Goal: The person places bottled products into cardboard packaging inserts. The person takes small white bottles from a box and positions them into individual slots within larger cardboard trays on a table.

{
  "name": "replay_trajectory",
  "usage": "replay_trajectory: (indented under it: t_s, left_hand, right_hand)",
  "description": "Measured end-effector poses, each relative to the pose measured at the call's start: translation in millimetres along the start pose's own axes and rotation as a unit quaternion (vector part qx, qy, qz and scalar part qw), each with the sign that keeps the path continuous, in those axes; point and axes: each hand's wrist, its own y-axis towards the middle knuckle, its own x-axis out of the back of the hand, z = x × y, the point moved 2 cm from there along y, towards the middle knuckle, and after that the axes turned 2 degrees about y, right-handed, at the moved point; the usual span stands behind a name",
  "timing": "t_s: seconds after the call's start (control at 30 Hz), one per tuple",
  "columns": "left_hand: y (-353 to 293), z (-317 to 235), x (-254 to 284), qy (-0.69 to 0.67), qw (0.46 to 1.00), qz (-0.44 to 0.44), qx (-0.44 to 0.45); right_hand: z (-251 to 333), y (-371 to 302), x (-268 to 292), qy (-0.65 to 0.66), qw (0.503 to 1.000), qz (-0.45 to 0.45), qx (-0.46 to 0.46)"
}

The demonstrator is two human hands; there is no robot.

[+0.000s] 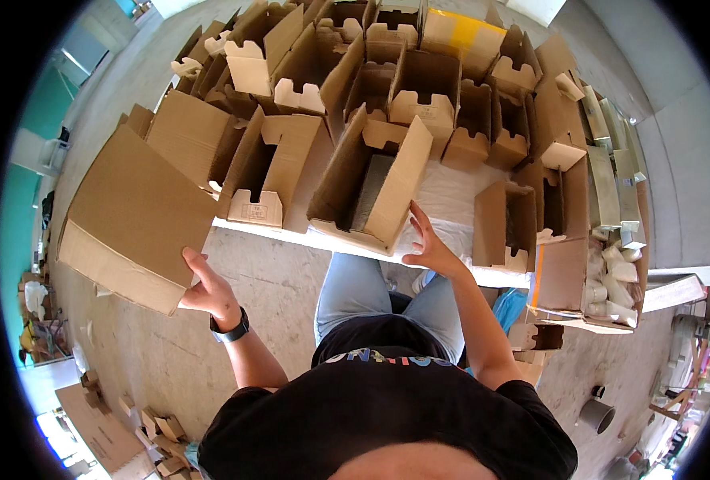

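Observation:
At the left, my left hand grips the lower right corner of a brown cardboard box, thumb on its broad face. That box is tilted and held off the table's front edge; its inside is hidden from me. My right hand has its fingers spread, with the fingertips at the right side of an open-topped cardboard box in the middle. This middle box sits at the table's near edge and has a greyish strip along its bottom. Left of it stands another open cardboard box with a notched front.
Several open, notched cardboard boxes crowd the white-covered table. To the right, a larger carton adjoins white wrapped pieces and long pale boxes. A grey cylinder and flattened cardboard lie on the floor.

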Motion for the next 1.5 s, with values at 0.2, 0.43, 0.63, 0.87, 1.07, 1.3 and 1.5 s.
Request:
replay_trajectory:
  t_s: [0.2, 0.43, 0.63, 0.87, 1.07, 1.3, 1.5]
  left_hand:
    - [21, 5, 18, 0.077, 0.995, -0.054, -0.036]
    - [30, 32, 46, 0.159, 0.984, -0.084, -0.007]
    - [31, 28, 45, 0.125, 0.988, -0.082, -0.032]
    - [-20, 18, 47, -0.111, 0.983, 0.047, -0.14]
    - [-59, -84, -26, -0.245, 0.807, 0.489, -0.222]
    - [-118, -130, -94, -0.083, 0.648, 0.714, -0.253]
    - [-167, -91, -124, -0.022, 0.609, 0.73, -0.309]
  right_hand:
    - [-17, 44, 15, 0.253, 0.963, -0.075, 0.06]
    - [-20, 81, -42, 0.173, 0.98, -0.087, 0.045]
    - [-3, 90, -76, 0.279, 0.957, -0.08, 0.012]
    - [-25, 96, -67, 0.273, 0.959, -0.074, 0.018]
    - [-65, 55, -41, 0.409, 0.908, -0.079, 0.04]
    - [-58, -79, 1, 0.316, 0.916, -0.239, 0.056]
    - [-92, -140, 15, 0.26, 0.922, -0.286, -0.028]
